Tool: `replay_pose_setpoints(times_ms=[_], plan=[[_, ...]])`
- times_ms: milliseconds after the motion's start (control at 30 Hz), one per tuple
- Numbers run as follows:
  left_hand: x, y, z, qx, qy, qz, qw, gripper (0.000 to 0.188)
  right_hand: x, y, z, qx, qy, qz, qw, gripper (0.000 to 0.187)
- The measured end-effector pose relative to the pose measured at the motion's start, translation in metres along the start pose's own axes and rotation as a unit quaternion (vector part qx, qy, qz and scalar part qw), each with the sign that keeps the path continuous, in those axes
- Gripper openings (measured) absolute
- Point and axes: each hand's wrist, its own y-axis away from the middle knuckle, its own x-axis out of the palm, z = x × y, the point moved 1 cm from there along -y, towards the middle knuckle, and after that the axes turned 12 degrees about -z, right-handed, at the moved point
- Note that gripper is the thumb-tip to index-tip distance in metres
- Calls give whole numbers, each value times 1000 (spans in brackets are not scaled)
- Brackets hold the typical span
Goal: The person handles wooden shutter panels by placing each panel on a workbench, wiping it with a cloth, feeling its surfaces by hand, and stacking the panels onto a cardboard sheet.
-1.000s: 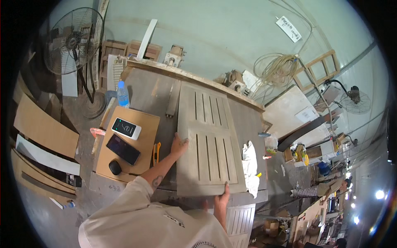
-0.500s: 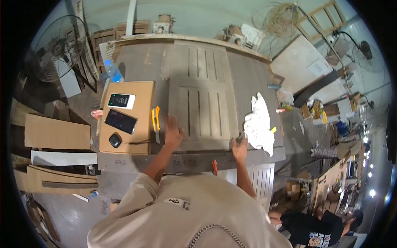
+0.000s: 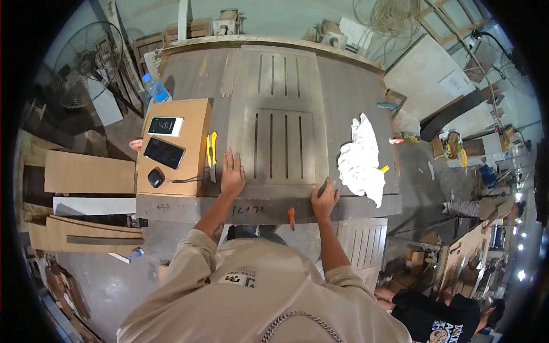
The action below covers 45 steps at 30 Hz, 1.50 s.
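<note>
A grey-brown wooden door panel [image 3: 278, 103] with rows of long slots lies flat on the workbench [image 3: 191, 74] in front of me. Along its near left edge rests my left hand [image 3: 232, 176], fingers stretched out and nothing in them. At the near right corner my right hand [image 3: 325, 200] touches the panel's edge, thumb and fingers apart. A yellow utility knife [image 3: 212, 155] lies just left of my left hand. To the right of the panel is a crumpled white cloth [image 3: 361, 163].
A cardboard box [image 3: 194, 123] on the bench's left carries a white device [image 3: 165, 126], a smartphone [image 3: 164, 152] and a small black case [image 3: 155, 178]. Behind it stands a water bottle [image 3: 156, 88]. An orange-handled tool [image 3: 291, 218] is at the front edge. Another person [image 3: 437, 314] is at lower right.
The view has shifted slightly. My left hand's fingers now lie straighter along the panel's left side, and my right hand has come in against its near right corner.
</note>
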Motion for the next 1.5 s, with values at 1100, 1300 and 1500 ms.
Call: replay_pose_setpoints(times_ms=[1100, 1300, 1500], plan=[[72, -234, 43, -57, -43, 14, 997, 65, 120, -165, 21, -49, 79, 37, 995, 67], [118, -300, 43, -116, -186, -71, 973, 89, 140, -207, 34, -34, 129, 51, 990, 63], [119, -300, 56, -176, -153, -42, 972, 92, 139, -210, 48, -7, 135, 92, 987, 61]])
